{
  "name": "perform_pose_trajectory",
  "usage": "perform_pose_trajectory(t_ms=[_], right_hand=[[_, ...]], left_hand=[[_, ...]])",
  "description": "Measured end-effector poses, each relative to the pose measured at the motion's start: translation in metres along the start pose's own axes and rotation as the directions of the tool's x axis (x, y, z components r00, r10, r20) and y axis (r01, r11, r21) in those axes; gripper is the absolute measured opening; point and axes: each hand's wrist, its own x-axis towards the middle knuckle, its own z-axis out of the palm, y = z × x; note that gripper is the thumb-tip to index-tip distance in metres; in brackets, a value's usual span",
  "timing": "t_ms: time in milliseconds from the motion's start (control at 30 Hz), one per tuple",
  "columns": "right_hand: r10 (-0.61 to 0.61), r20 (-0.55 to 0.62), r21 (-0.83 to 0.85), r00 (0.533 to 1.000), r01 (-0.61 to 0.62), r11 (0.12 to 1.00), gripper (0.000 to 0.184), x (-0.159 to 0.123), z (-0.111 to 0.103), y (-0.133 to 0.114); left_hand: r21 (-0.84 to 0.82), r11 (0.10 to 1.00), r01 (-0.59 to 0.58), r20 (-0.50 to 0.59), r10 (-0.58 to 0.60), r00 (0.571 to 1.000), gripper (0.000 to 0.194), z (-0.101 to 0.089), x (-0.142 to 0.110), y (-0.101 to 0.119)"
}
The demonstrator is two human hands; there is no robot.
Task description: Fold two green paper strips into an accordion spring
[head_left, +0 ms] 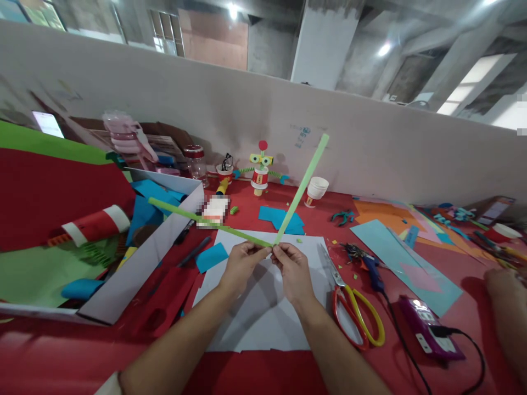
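Two long light green paper strips meet in a V between my hands. One paper strip (197, 217) runs out to the left, the other paper strip (303, 184) slants up to the right. My left hand (245, 264) pinches the strips near their joined ends. Close beside it, my right hand (292, 267) is closed on the same corner, fingertips almost touching the left ones. Below both hands lies a white paper sheet (263, 323). Scissors (349, 307) with red and yellow handles rest at its right edge.
A paper-cup robot figure (259, 176) stands near the wall, with stacked paper cups (317, 190) to its right. At left is a white box (160, 236) of craft pieces. A glue gun (370, 269) and purple power strip (430, 329) lie right; another person's arm (508, 312) rests beyond.
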Motion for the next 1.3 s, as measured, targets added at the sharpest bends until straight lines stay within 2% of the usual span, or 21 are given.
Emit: perform_pose_trajectory(t_ms=[133,200,400,533,733,900,967,1100,1200,1300], right_hand=[[-0.067,0.001,-0.139,0.998,0.067,0.988,0.011,0.0,-0.003,-0.001],[-0.085,-0.003,-0.156,0.996,0.083,0.984,0.01,0.0,-0.004,-0.001],[-0.003,-0.008,-0.044,1.0,0.003,0.999,0.015,0.001,-0.002,0.0],[0.015,-0.033,-0.041,0.999,-0.016,0.999,0.02,0.0,0.0,-0.003],[0.036,-0.063,0.061,0.997,-0.032,0.998,0.021,0.001,0.001,-0.003],[0.021,-0.089,0.066,0.996,-0.015,0.998,0.018,0.001,-0.002,0.002],[0.008,-0.09,0.073,0.996,-0.001,0.997,0.017,0.002,-0.002,0.003],[-0.017,-0.115,0.094,0.993,0.028,0.995,0.014,0.002,-0.003,0.006],[0.019,-0.11,0.099,0.994,-0.008,0.995,0.015,0.002,-0.003,0.007],[0.025,-0.123,0.007,0.992,-0.025,1.0,0.016,0.001,-0.004,0.006]], left_hand=[[0.019,1.0,0.012,0.065,-0.013,0.998,0.008,0.001,-0.001,0.003],[0.049,0.999,-0.005,0.09,0.001,0.996,0.01,0.0,0.0,0.003],[0.089,0.996,-0.024,0.097,0.016,0.995,0.013,-0.002,0.004,0.0],[0.08,0.997,-0.013,0.122,0.003,0.993,0.01,-0.003,0.003,0.003],[0.064,0.995,0.074,0.014,-0.075,0.997,0.019,0.0,0.003,-0.001],[0.127,0.992,-0.014,-0.027,0.017,0.999,0.015,0.003,0.001,-0.001],[0.159,0.986,-0.049,-0.01,0.051,0.999,0.014,0.003,0.0,0.0],[0.098,0.994,-0.047,0.101,0.037,0.994,0.013,0.001,0.0,-0.002],[0.097,0.995,-0.033,0.112,0.022,0.994,0.015,-0.001,0.002,-0.004],[0.108,0.994,-0.011,0.124,-0.003,0.992,0.014,-0.003,0.004,-0.003]])
